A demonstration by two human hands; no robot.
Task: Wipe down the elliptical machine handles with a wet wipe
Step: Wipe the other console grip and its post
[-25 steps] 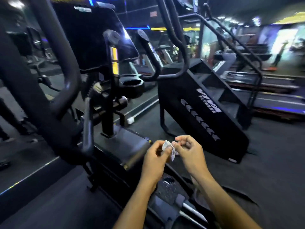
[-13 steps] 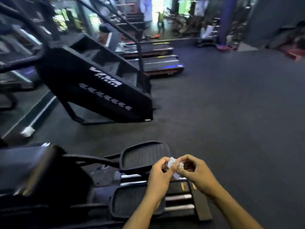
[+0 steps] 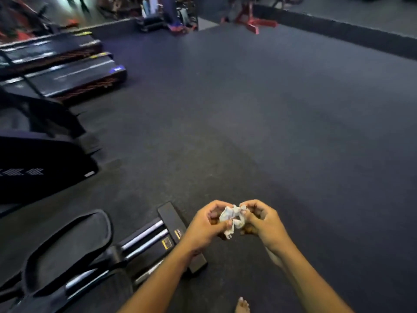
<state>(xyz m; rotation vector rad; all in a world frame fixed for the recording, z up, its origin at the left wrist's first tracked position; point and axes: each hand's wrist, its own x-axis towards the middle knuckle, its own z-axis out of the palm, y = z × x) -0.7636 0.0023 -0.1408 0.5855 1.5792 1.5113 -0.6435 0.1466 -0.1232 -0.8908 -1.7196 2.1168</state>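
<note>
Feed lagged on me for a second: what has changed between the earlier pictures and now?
The view has swung right, away from the elliptical's handles and console, which are now out of frame; only its foot pedal and rear rails show, with open floor ahead. Unchanged: left hand and right hand still pinch the crumpled wet wipe between them. Nothing taken up or let go.
</note>
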